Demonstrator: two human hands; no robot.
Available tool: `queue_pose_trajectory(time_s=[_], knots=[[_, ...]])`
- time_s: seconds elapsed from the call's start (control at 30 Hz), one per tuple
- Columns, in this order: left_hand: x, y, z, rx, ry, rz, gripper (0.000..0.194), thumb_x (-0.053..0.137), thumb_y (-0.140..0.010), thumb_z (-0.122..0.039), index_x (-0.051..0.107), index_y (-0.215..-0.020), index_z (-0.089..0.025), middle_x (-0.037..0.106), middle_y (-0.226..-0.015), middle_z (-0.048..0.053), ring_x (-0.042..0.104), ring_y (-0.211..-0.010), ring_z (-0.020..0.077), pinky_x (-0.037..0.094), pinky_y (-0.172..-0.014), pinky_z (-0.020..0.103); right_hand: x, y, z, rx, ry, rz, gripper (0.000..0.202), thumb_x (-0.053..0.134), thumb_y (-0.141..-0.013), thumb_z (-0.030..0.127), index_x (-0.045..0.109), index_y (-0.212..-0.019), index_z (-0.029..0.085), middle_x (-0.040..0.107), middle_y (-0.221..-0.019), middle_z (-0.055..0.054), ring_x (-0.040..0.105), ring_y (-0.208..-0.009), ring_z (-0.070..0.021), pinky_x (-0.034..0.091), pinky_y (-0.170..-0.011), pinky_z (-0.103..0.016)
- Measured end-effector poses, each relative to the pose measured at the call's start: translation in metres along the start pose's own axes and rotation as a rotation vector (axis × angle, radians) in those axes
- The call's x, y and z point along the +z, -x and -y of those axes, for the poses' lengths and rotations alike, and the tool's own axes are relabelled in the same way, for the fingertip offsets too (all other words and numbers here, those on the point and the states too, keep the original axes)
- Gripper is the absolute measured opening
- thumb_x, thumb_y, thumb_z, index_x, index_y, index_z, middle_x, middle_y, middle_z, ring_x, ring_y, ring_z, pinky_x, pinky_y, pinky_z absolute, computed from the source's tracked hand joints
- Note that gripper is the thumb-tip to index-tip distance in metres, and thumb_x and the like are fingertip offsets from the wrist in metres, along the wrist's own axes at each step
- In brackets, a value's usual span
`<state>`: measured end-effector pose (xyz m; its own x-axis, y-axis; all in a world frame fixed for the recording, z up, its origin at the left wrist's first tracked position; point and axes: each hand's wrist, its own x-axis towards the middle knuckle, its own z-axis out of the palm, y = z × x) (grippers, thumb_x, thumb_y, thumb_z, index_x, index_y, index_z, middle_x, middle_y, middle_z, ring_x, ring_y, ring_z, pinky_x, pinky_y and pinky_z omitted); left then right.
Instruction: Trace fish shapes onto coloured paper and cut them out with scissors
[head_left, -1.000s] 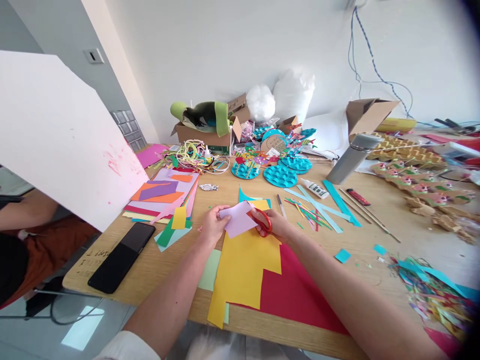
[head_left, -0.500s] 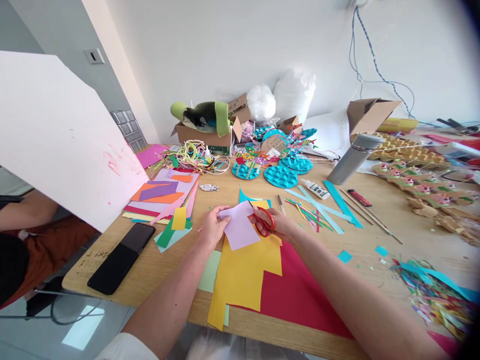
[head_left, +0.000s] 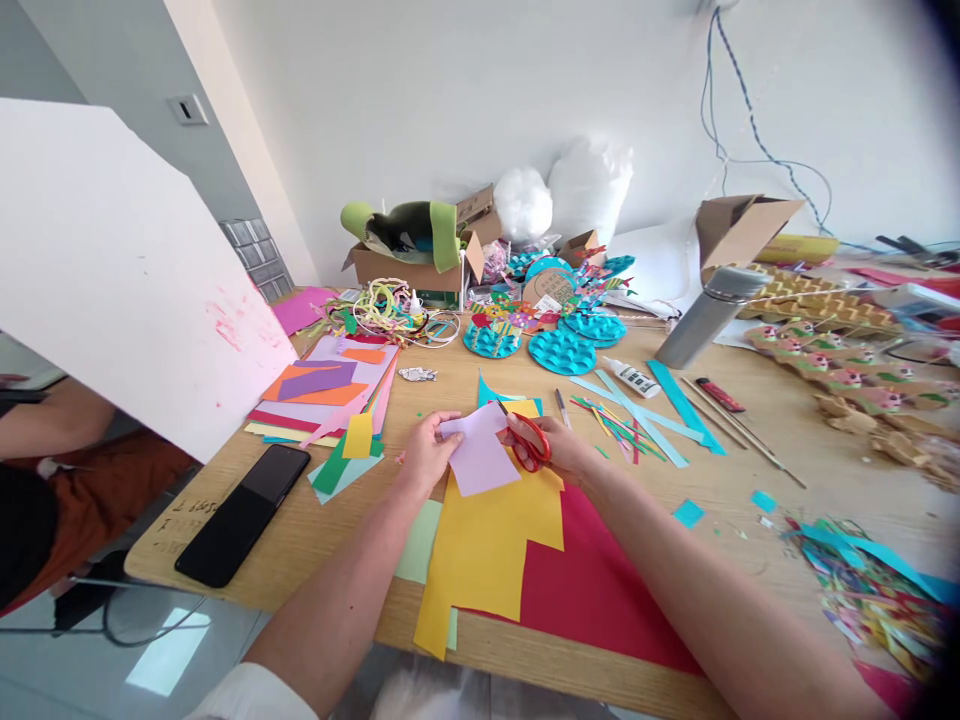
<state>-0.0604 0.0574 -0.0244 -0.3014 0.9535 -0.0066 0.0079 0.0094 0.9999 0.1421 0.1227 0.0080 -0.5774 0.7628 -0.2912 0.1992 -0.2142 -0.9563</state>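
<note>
A light purple sheet of paper (head_left: 481, 458) is pinched at its left edge by my left hand (head_left: 430, 450), the thumb lying on top. My right hand (head_left: 564, 450) grips the red-handled scissors (head_left: 532, 442), fingers in the loops. Their dark blades meet the paper's upper right corner; how far they are apart is too small to tell. Below the purple piece lies yellow paper (head_left: 480, 550) with a stepped edge, partly over a large red sheet (head_left: 592, 590). A pale green piece (head_left: 421, 540) shows at the yellow paper's left.
Left of my hands are a black phone (head_left: 241, 515) and stacked coloured paper (head_left: 322, 390). Rightward lie a glue bottle (head_left: 631, 378), blue strips (head_left: 686, 405), a grey tumbler (head_left: 709, 318) and paper scraps (head_left: 870, 590). A person sits behind a white board (head_left: 127, 270).
Almost nothing differs. My hands, the purple paper and the scissors keep nearly the same place, with only a slight shift of the scissors at the corner.
</note>
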Motion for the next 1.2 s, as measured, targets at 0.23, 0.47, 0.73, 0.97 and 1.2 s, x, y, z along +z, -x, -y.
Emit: queue_pose_trajectory(time_s=[0.23, 0.47, 0.73, 0.97, 1.2], knots=[[0.0012, 0.0009, -0.0021, 0.001, -0.021, 0.004, 0.033, 0.066, -0.071, -0.012, 0.066, -0.104, -0.016, 0.071, -0.089, 0.005, 0.065, -0.076, 0.0167, 0.048, -0.065, 0.024, 0.0019, -0.0005, 0.0001, -0.030, 0.049, -0.056, 0.058, 0.068, -0.065, 0.072, 0.059, -0.059, 0.015, 0.048, -0.041, 0.003, 0.040, -0.036, -0.0068, 0.028, -0.041, -0.024], [0.0009, 0.0006, -0.0014, 0.005, -0.030, 0.006, 0.034, 0.065, -0.072, -0.013, 0.065, -0.106, -0.016, 0.071, -0.088, 0.006, 0.065, -0.076, 0.0171, 0.047, -0.065, 0.024, 0.0005, 0.0009, -0.0005, -0.046, 0.084, -0.101, 0.058, 0.070, -0.065, 0.070, 0.049, -0.051, 0.018, 0.047, -0.040, 0.002, 0.038, -0.035, -0.0066, 0.027, -0.041, -0.026], [0.0013, -0.0003, -0.0019, 0.011, -0.016, -0.001, 0.033, 0.066, -0.071, -0.014, 0.065, -0.104, -0.016, 0.071, -0.084, 0.005, 0.065, -0.074, 0.0173, 0.048, -0.065, 0.025, -0.0007, 0.0037, -0.0026, -0.026, 0.050, 0.014, 0.060, 0.057, -0.075, 0.074, 0.061, -0.071, 0.014, 0.053, -0.046, 0.001, 0.046, -0.039, -0.0078, 0.028, -0.042, -0.022], [0.0011, -0.0001, -0.0028, 0.016, -0.006, -0.012, 0.035, 0.066, -0.072, -0.014, 0.064, -0.106, -0.016, 0.071, -0.085, 0.005, 0.065, -0.075, 0.0171, 0.048, -0.065, 0.025, -0.0034, 0.0061, -0.0016, -0.031, 0.036, 0.023, 0.058, 0.055, -0.079, 0.071, 0.061, -0.074, 0.014, 0.057, -0.054, -0.001, 0.051, -0.043, -0.0085, 0.031, -0.043, -0.022], [0.0010, 0.0010, -0.0035, 0.019, -0.017, -0.010, 0.033, 0.065, -0.072, -0.015, 0.065, -0.105, -0.016, 0.070, -0.086, 0.005, 0.065, -0.075, 0.0172, 0.048, -0.065, 0.025, -0.0010, 0.0090, 0.0010, -0.064, 0.085, 0.000, 0.059, 0.055, -0.078, 0.072, 0.061, -0.073, 0.014, 0.056, -0.054, 0.000, 0.050, -0.043, -0.0089, 0.029, -0.042, -0.023]])
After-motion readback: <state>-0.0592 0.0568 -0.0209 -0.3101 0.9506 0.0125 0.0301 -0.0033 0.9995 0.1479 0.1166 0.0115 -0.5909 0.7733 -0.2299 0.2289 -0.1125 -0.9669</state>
